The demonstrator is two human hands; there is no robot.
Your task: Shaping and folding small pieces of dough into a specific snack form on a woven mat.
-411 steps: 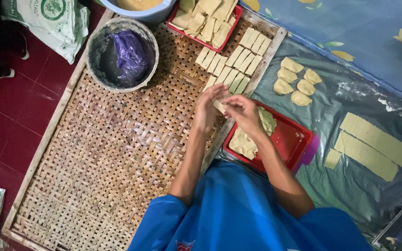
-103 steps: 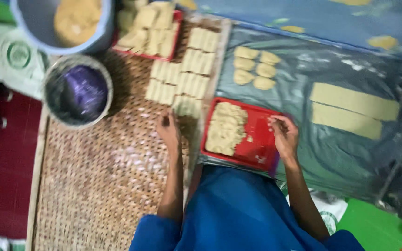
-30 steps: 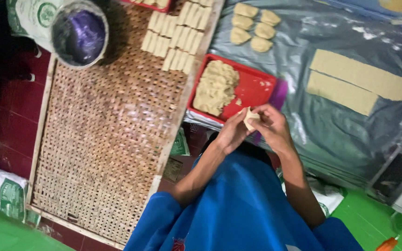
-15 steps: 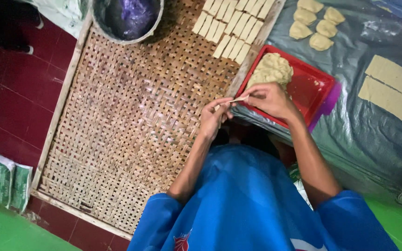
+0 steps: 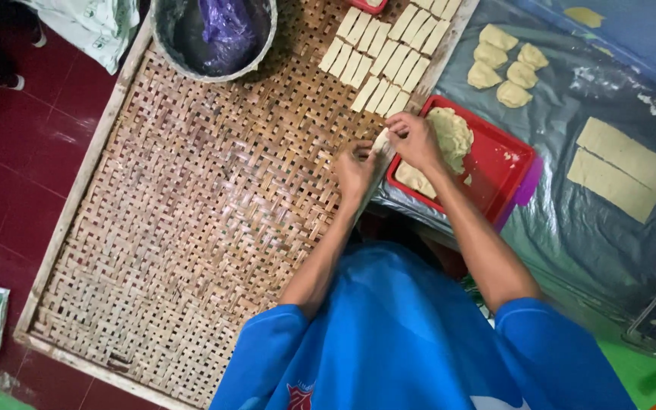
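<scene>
Item in hand: a pale dough strip point(image 5: 382, 143), which I am pinching between my left hand point(image 5: 356, 168) and right hand point(image 5: 414, 139), both closed on it, just right of frame centre. Its long axis is running from lower left to upper right, matching the laid strips.

Laid dough strips point(image 5: 386, 57): lying in rows above the grip, toward the top centre, on the woven bamboo tray point(image 5: 191, 228). My right hand is sitting nearer to them.

Red tray point(image 5: 510, 171): touching my right hand's side, holding a dough mound point(image 5: 449, 137).

Grey basin point(image 5: 172, 53), upper left: holding a purple plastic bag point(image 5: 225, 23).

Plastic sheet point(image 5: 571, 228), right: bearing dough lumps point(image 5: 506, 64) and flat dough slabs point(image 5: 624, 175).
</scene>
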